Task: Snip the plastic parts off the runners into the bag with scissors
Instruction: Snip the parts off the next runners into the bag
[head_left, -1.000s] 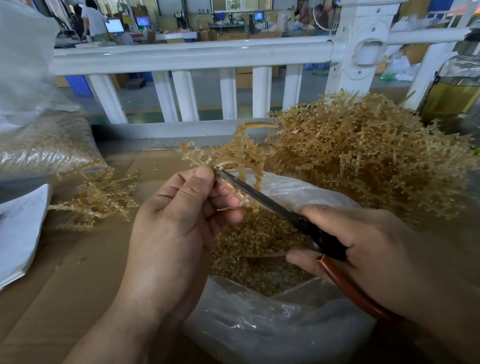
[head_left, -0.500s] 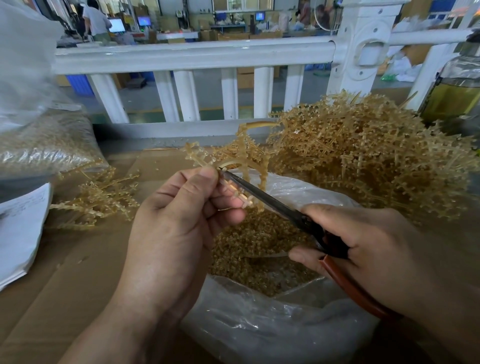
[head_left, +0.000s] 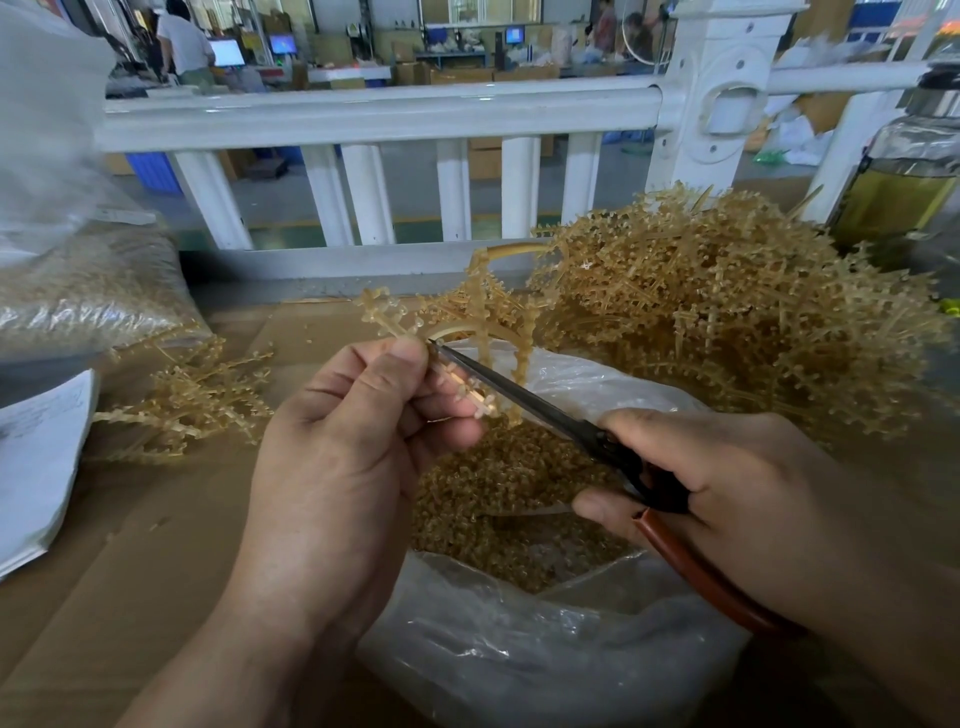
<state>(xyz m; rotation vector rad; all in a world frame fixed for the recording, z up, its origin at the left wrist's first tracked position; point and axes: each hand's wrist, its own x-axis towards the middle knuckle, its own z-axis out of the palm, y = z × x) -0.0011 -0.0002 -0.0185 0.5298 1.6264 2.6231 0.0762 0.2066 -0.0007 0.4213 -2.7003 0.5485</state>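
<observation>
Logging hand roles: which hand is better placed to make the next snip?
Right. The right hand holds the scissors, blades against the runner that the left hand pinches over the bag.

Open bag (head_left: 545, 660) of snipped parts (head_left: 498, 499) in front on the worktop (head_left: 130, 571), left hand (head_left: 343, 467) and right hand (head_left: 727, 493) above it, runner (head_left: 457, 317) and scissors (head_left: 571, 431) between them, runner heap (head_left: 727, 312) behind right, loose runners (head_left: 192, 400), papers (head_left: 36, 457) and second bag (head_left: 88, 291) left, railing (head_left: 374, 114) behind
</observation>
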